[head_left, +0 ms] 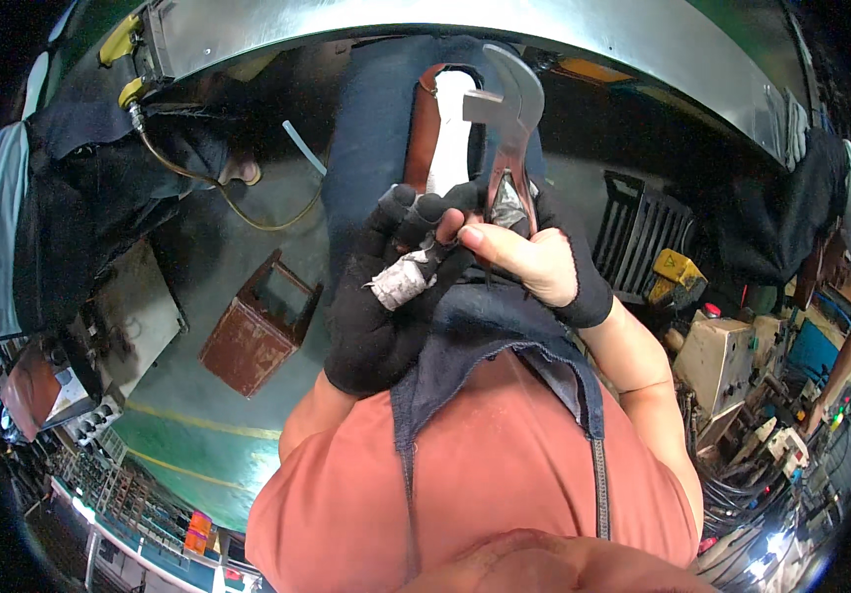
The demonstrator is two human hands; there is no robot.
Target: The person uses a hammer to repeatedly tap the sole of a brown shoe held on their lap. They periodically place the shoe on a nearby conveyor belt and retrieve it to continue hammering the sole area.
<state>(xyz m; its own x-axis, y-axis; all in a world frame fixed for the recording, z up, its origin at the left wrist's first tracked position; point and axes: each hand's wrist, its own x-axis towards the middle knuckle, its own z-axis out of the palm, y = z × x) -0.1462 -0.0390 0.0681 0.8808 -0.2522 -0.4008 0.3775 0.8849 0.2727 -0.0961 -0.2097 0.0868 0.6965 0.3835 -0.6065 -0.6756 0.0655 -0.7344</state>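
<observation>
Both my hands meet in front of my lap, in black gloves that leave some fingertips bare. In my right hand (544, 262) is a pair of pincers (518, 119), held upright. Its metal head has a curved jaw and a square stub, and silvery wrapping shows at the handle. My right thumb points left and touches the fingers of my left hand (386, 282). Those fingers are curled, and whatever they may hold is hidden. White tape (402, 283) is wound round one left digit. Just beyond the hands lies a long white piece (453, 128), whose kind I cannot make out.
A metal bench edge (425, 18) curves across the far side. On the left are a brown stool (253, 336) and a yellow-fitted hose (218, 183), with another person's dark-clothed leg (149, 148) nearby. A yellow box (676, 277) and control box (717, 356) stand right.
</observation>
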